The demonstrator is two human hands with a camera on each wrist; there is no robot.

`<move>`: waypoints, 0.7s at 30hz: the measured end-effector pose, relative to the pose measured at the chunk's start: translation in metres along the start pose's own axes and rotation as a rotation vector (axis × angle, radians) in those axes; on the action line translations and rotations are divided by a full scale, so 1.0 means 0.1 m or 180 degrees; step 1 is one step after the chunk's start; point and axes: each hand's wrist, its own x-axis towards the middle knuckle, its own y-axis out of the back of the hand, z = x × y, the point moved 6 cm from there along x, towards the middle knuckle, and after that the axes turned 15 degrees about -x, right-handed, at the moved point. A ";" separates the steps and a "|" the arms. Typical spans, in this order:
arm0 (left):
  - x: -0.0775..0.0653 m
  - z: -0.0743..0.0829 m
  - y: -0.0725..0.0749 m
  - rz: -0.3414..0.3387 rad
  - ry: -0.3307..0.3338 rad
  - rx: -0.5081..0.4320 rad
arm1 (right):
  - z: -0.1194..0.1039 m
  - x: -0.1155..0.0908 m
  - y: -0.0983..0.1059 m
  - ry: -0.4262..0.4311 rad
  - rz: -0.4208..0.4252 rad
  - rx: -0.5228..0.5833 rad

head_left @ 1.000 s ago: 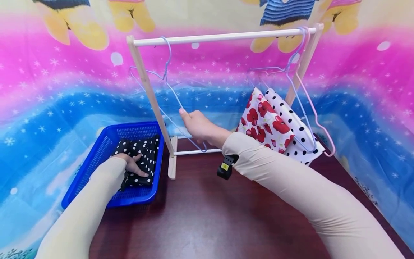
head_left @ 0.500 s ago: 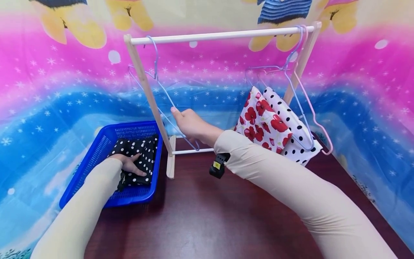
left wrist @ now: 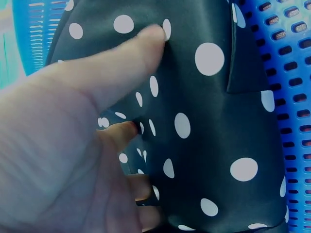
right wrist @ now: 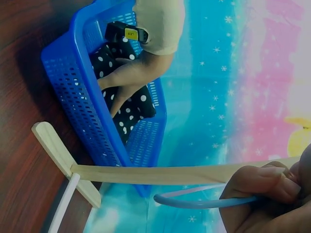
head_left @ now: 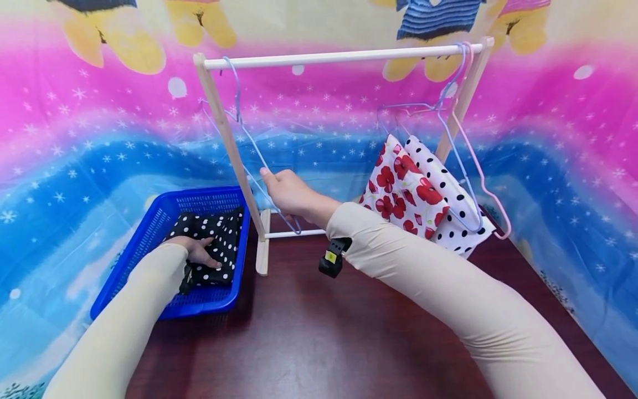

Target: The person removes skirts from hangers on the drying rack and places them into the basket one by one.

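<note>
My left hand (head_left: 201, 253) rests on a folded black cloth (head_left: 226, 233) with white dots, inside a blue plastic basket (head_left: 231, 299). In the left wrist view the thumb (left wrist: 131, 51) lies apart from the other fingers, whose tips press into the fabric. My right hand (head_left: 289, 194) grips the side of a light blue clothes hanger (head_left: 252, 141), which hooks over the left end of a wooden rack's rail (head_left: 339, 56). The right wrist view shows finger and thumb pinching the hanger's wire (right wrist: 194, 202).
At the rack's right end hang another blue hanger (head_left: 453, 138) and a pink hanger (head_left: 476, 160). A red-flowered white cloth (head_left: 399, 188) and a black-dotted white cloth (head_left: 443, 177) hang there. The rack's left post (head_left: 226, 138) stands between basket and right hand, on a dark red table (head_left: 309, 332).
My right hand has moved left with the blue hanger, whose hook has slid left along the rail towards the post. The left hand stays on the black cloth, barely moved.
</note>
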 end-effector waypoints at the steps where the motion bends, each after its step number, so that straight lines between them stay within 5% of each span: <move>1: 0.00 0.00 0.00 0.0006 0.0012 -0.0018 | -0.01 0.00 -0.01 0.0023 0.0000 -0.0003; 13: -0.09 0.01 0.01 0.0114 -0.0140 0.0060 | -0.05 -0.06 -0.09 0.0048 0.0016 0.0080; 21: -0.22 0.15 0.10 0.0094 -0.0386 0.0262 | -0.09 -0.07 -0.13 0.0059 0.0002 0.0405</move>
